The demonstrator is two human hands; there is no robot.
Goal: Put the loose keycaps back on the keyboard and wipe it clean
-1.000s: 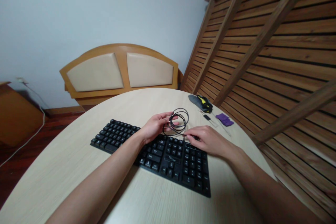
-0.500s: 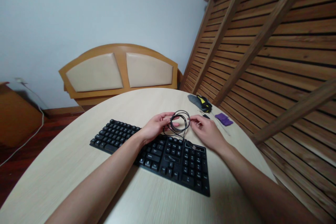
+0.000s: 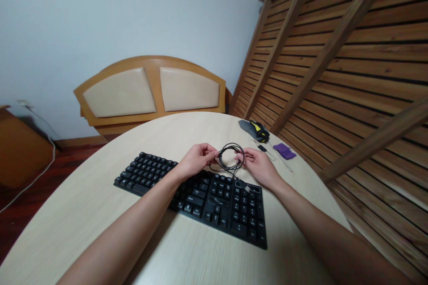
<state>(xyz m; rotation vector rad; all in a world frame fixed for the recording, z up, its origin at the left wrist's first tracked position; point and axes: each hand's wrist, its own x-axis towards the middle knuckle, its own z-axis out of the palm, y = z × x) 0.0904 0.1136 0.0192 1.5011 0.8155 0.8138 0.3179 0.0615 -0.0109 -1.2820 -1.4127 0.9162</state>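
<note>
Between my hands is a thin black cable, wound into a loose coil just beyond the keyboard's back edge. My left hand pinches the coil's left side between thumb and fingers. On its right side, my right hand is closed on the loops. The cable's USB plug hangs over the upper right corner of the black keyboard. That keyboard lies at a slant on the table, its middle keys partly covered by my left wrist and forearm.
On the round pale table, a grey and yellow-black glove-like bundle lies at the far right. Near it are a small black piece with thin wires and a folded purple cloth. A slatted wooden panel stands along the right.
My right hand has moved left onto the coil and closed on it. My left fingers, spread before, have drawn together into a pinch at the coil's left side.
</note>
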